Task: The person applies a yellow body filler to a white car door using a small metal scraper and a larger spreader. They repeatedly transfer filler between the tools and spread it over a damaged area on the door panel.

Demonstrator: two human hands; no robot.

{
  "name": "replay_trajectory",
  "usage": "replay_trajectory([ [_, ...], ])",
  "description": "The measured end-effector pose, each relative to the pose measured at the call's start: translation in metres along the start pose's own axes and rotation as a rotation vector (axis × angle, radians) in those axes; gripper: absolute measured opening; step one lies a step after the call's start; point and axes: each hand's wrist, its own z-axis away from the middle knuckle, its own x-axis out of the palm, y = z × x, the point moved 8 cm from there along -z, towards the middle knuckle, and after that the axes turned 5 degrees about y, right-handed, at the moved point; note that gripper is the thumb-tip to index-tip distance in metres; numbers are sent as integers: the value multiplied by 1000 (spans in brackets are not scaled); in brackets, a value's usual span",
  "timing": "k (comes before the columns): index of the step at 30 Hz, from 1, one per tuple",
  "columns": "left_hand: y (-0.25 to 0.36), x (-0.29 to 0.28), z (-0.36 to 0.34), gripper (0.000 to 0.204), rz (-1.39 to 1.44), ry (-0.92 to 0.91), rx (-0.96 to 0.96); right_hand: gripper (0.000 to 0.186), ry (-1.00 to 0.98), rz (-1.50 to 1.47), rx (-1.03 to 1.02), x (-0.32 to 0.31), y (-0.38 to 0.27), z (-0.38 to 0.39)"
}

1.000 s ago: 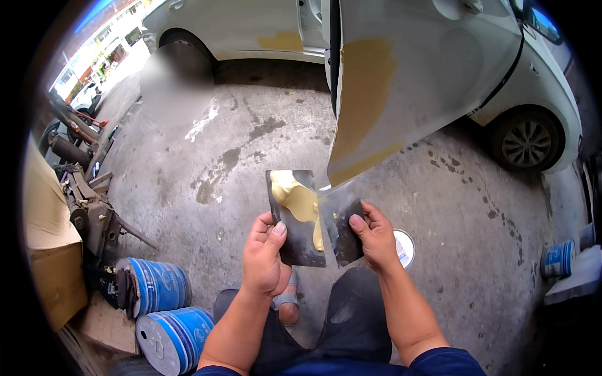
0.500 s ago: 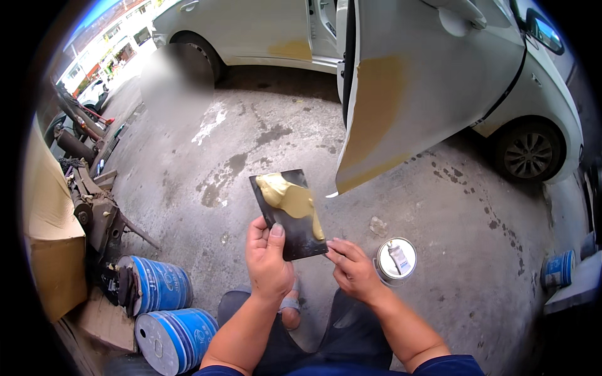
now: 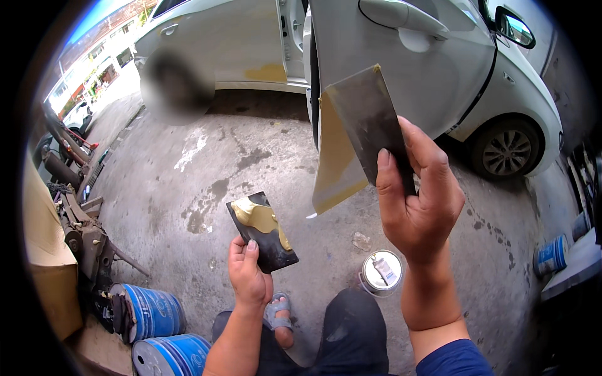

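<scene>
Holding a dark mixing board (image 3: pixel 262 232) smeared with yellow filler (image 3: pixel 257 216), the left hand (image 3: pixel 249 276) was closed on its lower edge. Right hand (image 3: pixel 417 200) clamped a metal spreader blade (image 3: pixel 367 119), raised above that grip. An open tin (image 3: pixel 381 272) stood on the floor below.

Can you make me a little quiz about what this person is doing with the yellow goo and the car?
1. True or false: the left hand holds a dark board with yellow putty on it.
2. What does the right hand hold up? A) a flat metal scraper B) a hammer C) a paintbrush
3. Fill in: the open white car door has a yellow patch near its ____ edge.

Key: 1 true; 2 A; 3 lower.
</scene>
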Motion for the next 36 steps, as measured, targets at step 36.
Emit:
replay_trajectory([
  [36, 2, -8, 7, 22, -45, -8, 2, 38, -405, 183, 179, 58, 10, 156],
])
